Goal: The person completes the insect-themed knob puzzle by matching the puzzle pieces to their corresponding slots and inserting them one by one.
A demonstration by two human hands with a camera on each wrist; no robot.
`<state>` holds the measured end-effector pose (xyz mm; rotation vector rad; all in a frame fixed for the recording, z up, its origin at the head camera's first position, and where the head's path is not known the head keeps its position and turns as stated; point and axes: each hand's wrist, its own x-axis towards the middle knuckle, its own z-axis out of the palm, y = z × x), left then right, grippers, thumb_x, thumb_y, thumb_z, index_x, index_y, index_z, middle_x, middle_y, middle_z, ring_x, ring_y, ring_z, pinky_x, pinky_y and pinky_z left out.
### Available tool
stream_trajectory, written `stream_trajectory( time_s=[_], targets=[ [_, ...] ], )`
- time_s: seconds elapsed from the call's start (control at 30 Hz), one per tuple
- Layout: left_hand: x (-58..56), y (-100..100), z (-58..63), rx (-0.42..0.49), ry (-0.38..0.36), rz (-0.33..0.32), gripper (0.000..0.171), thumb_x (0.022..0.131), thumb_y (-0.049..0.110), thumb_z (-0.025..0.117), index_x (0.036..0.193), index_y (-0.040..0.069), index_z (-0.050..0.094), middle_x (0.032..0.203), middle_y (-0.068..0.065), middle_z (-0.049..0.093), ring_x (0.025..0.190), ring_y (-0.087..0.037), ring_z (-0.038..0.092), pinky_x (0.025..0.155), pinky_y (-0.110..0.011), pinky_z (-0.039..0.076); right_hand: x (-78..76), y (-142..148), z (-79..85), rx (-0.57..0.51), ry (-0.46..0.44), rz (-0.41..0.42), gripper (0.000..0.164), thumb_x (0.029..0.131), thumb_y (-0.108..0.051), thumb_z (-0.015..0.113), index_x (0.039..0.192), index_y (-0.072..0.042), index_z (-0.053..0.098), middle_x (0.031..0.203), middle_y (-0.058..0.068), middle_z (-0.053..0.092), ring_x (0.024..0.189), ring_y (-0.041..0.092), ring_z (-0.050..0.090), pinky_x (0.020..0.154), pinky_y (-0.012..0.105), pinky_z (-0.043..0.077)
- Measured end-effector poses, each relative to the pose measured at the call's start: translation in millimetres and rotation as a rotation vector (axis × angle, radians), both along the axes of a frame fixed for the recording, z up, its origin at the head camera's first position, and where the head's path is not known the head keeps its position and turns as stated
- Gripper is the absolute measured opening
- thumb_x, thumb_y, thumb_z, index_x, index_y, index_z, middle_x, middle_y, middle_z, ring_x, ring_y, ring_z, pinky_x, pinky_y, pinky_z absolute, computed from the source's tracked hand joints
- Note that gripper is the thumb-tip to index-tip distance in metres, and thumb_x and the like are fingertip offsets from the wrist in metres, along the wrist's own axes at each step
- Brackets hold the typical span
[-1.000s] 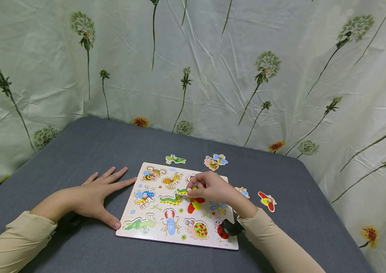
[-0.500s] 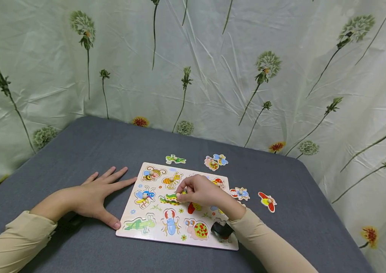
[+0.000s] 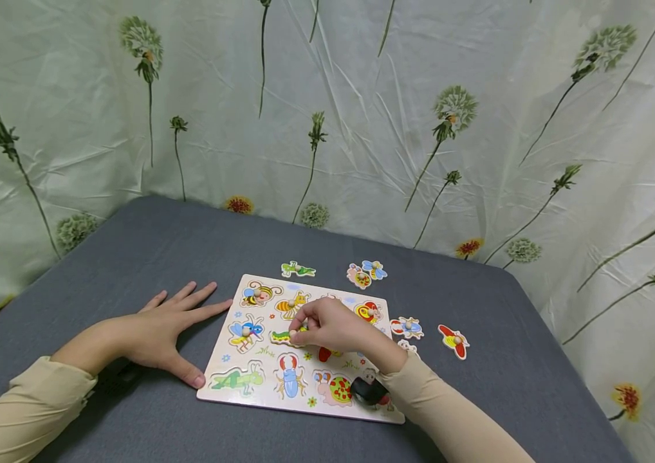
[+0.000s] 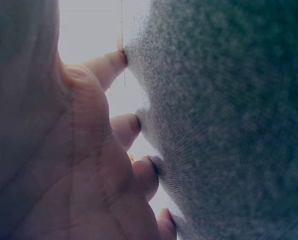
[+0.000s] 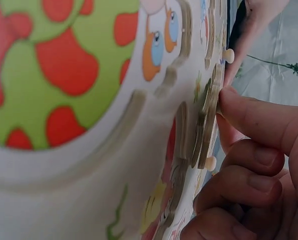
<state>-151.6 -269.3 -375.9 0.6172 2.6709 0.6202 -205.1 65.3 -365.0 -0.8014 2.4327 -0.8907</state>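
My right hand [image 3: 336, 328] pinches a green caterpillar puzzle piece [image 3: 281, 337] by its knob, over the caterpillar recess of the wooden insect puzzle board [image 3: 269, 368]. In the right wrist view the caterpillar piece [image 5: 209, 120] appears edge-on at the board's surface, partly above it; whether it sits fully in the recess I cannot tell. My left hand [image 3: 159, 334] lies with spread fingers on the table, its thumb and index finger touching the board's left edge. The left wrist view has the palm [image 4: 88, 165] close up, fingertips on grey cloth.
Knobbed bee [image 3: 257, 296] and mosquito [image 3: 246, 332] pieces sit in the board. Loose pieces lie on the grey table [image 3: 188, 238]: a grasshopper [image 3: 298, 269], a snail [image 3: 359, 277], a blue-winged bug [image 3: 374, 270], a stag beetle [image 3: 407, 328] and a red-winged bug [image 3: 453, 341].
My right hand has moved left and slightly down with the caterpillar piece, over the caterpillar recess. The stag beetle piece on the right has come into fuller view. My left hand has stayed put.
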Motion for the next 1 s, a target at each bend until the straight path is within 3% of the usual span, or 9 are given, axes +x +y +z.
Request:
stream_trajectory(
  time_s=[0.53, 1.0],
  targets=[
    [0.1, -0.1, -2.3, 0.019, 0.006, -0.006, 0.128, 0.068, 0.074, 0.09, 0.172, 0.03, 0.03, 0.181, -0.022, 0.007, 0.162, -0.061, -0.001, 0.117, -0.087, -0.002, 1.0, -0.8, -0.1, -0.002, 0.003, 0.02, 0.006, 0.096, -0.015, 0.082, 0.1, -0.01, 0.079, 0.054, -0.009, 0.037, 0.049, 0.007, 0.037, 0.055, 0.021, 0.037],
    [-0.7, -0.4, -2.3, 0.007, 0.003, -0.005, 0.128, 0.068, 0.074, 0.09, 0.172, 0.031, 0.029, 0.181, -0.022, 0.006, 0.162, -0.061, -0.001, 0.117, -0.087, -0.002, -2.9, -0.3, -2.9, -0.021, -0.045, 0.004, 0.007, 0.096, -0.015, 0.083, 0.101, -0.011, 0.08, 0.055, -0.008, 0.039, 0.05, 0.007, 0.035, 0.051, 0.022, 0.033]
  ],
)
